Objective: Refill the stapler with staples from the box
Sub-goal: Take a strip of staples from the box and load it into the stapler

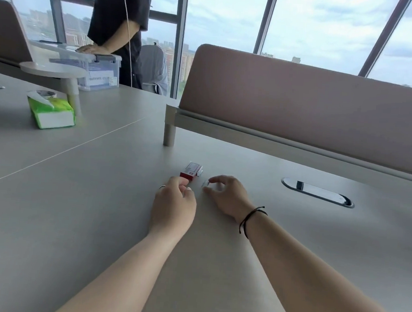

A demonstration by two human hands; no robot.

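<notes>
A small red and white staple box [191, 171] lies on the grey desk [102, 185], just beyond my hands. My left hand [174, 203] rests on the desk with its fingertips touching the box's near end. To its right, my right hand [226, 194] pinches a small silvery strip of staples [205, 183] between thumb and forefinger, low over the desk. A black cord bracelet circles my right wrist. No stapler shows in the view.
A pink desk divider [299, 108] stands behind the box on a post [169, 134]. An oval cable port [317, 192] lies to the right. At far left are a green tissue pack [52, 112], a round stand, a clear storage bin [94, 69] and a standing person [118, 30].
</notes>
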